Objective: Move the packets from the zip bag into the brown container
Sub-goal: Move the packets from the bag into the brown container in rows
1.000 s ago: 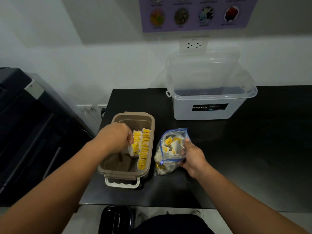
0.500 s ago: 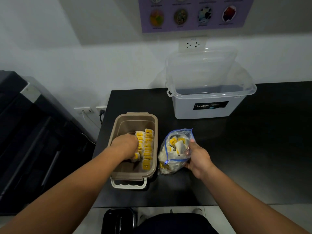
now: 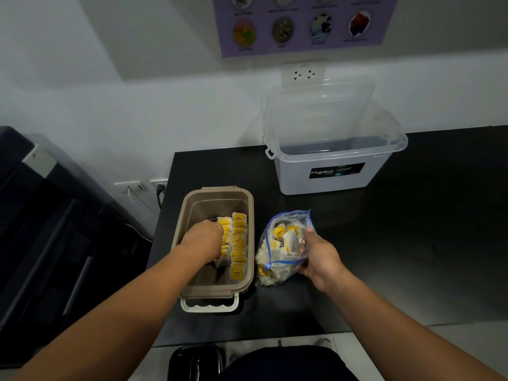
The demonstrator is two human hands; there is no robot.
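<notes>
The brown container (image 3: 248,213) stands on the black table with two rows of yellow-and-white packets (image 3: 238,250) along its right side. My left hand (image 3: 203,242) is down inside it, fingers curled against the left row; what they hold is hidden. To the right lies the clear zip bag (image 3: 277,261) with a blue seal, several packets inside it. My right hand (image 3: 319,258) grips the bag's right side, thumb up at the open mouth.
A clear Megabox storage box (image 3: 330,174) with its lid raised stands at the back. The black table (image 3: 412,243) stretches to the right. Dark furniture (image 3: 55,243) fills the left. A black object (image 3: 195,361) sits on the floor below the table edge.
My left hand has sunk from above the rim down into the brown container beside the packet rows. My right hand keeps its hold on the bag.
</notes>
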